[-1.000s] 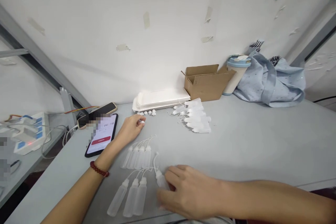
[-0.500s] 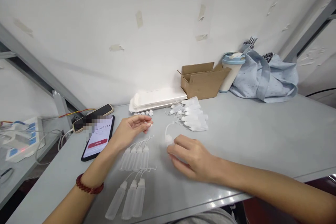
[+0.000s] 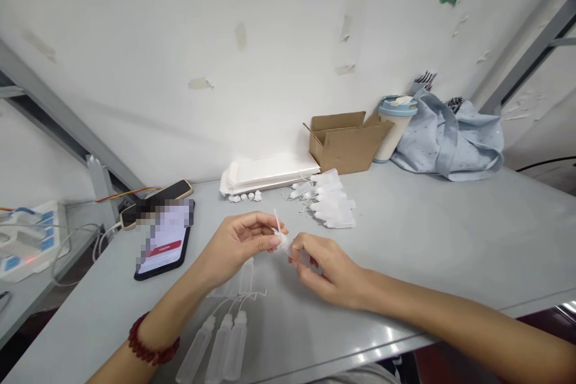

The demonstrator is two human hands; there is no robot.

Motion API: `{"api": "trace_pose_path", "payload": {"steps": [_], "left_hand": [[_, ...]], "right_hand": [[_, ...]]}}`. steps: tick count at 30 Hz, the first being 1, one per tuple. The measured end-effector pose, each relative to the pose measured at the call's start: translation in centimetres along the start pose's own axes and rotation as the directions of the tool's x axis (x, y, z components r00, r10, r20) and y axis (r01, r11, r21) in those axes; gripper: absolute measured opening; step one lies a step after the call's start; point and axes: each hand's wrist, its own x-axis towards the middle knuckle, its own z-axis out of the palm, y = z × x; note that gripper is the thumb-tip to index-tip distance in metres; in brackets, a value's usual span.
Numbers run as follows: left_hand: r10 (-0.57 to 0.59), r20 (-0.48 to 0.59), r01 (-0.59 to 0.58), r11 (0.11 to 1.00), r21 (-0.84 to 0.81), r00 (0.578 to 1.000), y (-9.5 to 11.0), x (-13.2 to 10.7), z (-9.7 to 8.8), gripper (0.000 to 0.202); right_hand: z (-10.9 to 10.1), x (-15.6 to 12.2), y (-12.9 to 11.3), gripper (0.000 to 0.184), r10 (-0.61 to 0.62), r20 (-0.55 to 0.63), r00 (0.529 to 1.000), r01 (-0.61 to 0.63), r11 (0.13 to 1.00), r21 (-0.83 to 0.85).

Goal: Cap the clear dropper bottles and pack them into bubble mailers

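My right hand (image 3: 330, 270) is closed round a small translucent squeeze bottle (image 3: 288, 246), mostly hidden by the fingers. A thin bent nozzle tube (image 3: 277, 221) rises from its top. My left hand (image 3: 238, 246) pinches a white cap (image 3: 281, 239) at the bottle's neck; the fingers partly cover it. Several similar bottles with bent tubes (image 3: 220, 351) lie in front of my left forearm, and more of them (image 3: 246, 279) are half hidden beneath that hand. Beyond my hands lies a pile of bottles (image 3: 335, 210) with tubes. Small white caps (image 3: 245, 197) stand in a row.
Flat white packets (image 3: 274, 169) and an open cardboard box (image 3: 346, 150) stand against the wall. A lidded cup (image 3: 396, 129) and a light blue bag (image 3: 445, 138) are at the back right. Two phones, one a lit phone (image 3: 166, 240), and a power strip (image 3: 33, 240) are at left.
My left hand has moved right and toward me, from beside the row of caps to the bottle's top. My right hand has stayed nearly in place with the bottle.
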Motion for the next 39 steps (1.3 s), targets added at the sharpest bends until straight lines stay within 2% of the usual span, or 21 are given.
{"api": "trace_pose_path", "payload": {"steps": [4, 8, 10, 13, 17, 20, 21, 22, 25, 27, 30, 33, 35, 37, 39], "left_hand": [[0.019, -0.018, -0.02, 0.999, -0.045, 1.0, -0.2, 0.1, 0.2, 0.015], [0.014, -0.028, -0.017, 0.995, -0.099, 1.0, -0.9, 0.0, 0.1, 0.011], [-0.004, -0.036, -0.001, 0.991, -0.131, 0.999, -1.0, 0.0, 0.1, 0.01], [-0.011, -0.064, 0.001, 0.987, -0.164, 0.998, -0.9, 0.0, 0.2, 0.011], [-0.006, -0.079, -0.004, 0.993, -0.117, 0.997, -0.4, 0.0, 0.2, 0.011], [0.013, -0.094, -0.02, 0.997, -0.074, 0.996, -0.3, 0.1, 0.3, 0.01], [0.023, -0.106, -0.03, 0.997, -0.069, 0.994, -0.4, 0.1, 0.4, 0.01], [0.032, -0.123, -0.041, 0.997, -0.071, 0.992, -0.4, 0.0, 0.5, 0.011], [0.053, -0.176, -0.072, 0.992, -0.102, 0.983, -0.7, -0.1, 1.0, 0.012], [0.054, -0.186, -0.076, 0.991, -0.112, 0.981, -0.7, -0.2, 1.2, 0.013], [0.032, -0.137, -0.042, 0.997, -0.065, 0.99, -0.3, -0.5, 1.0, 0.014], [-0.003, 0.001, 0.003, 1.0, 0.029, 1.0, 0.1, -0.6, 0.4, 0.019], [0.004, 0.065, -0.01, 0.996, 0.086, 0.998, 0.2, -0.6, 0.2, 0.019], [0.039, 0.063, -0.048, 0.988, 0.15, 0.997, 0.3, -0.6, 0.4, 0.019], [0.077, 0.013, -0.078, 0.968, 0.239, 0.997, 0.3, -0.6, 0.9, 0.021]], "right_hand": [[-0.2, -0.2, 0.2, 0.011, 0.086, -0.019, 0.996, -0.085, 0.995, 0.044], [-0.7, 0.1, -0.3, 0.002, 0.213, 0.02, 0.977, -0.21, 0.939, 0.273], [-0.9, 0.4, -0.6, 0.006, 0.268, 0.08, 0.96, -0.274, 0.844, 0.461], [-1.0, 0.9, -0.8, 0.017, 0.293, 0.141, 0.946, -0.306, 0.654, 0.692], [-0.8, 1.3, -0.5, 0.025, 0.31, 0.17, 0.935, -0.313, 0.5, 0.808], [-0.7, 1.2, -0.3, 0.025, 0.305, 0.193, 0.933, -0.321, 0.456, 0.83], [-0.7, 1.1, -0.3, 0.023, 0.302, 0.19, 0.934, -0.32, 0.473, 0.821], [-0.7, 1.0, -0.2, 0.021, 0.302, 0.172, 0.938, -0.315, 0.526, 0.79], [-0.5, 0.5, -0.1, 0.011, 0.255, 0.016, 0.967, -0.226, 0.823, 0.522], [-0.5, 0.1, 0.0, 0.006, 0.172, -0.046, 0.984, -0.15, 0.941, 0.302], [-0.6, -0.1, -0.1, 0.007, 0.116, 0.006, 0.993, -0.115, 0.97, 0.214], [-1.0, 0.1, -0.4, 0.006, 0.14, 0.063, 0.988, -0.151, 0.957, 0.248], [-1.2, 0.3, -0.5, 0.006, 0.155, 0.083, 0.985, -0.172, 0.944, 0.281], [-1.2, 0.3, -0.5, 0.005, 0.154, 0.088, 0.984, -0.174, 0.94, 0.292], [-1.0, 0.2, -0.2, 0.004, 0.146, 0.086, 0.986, -0.164, 0.95, 0.265]]}}
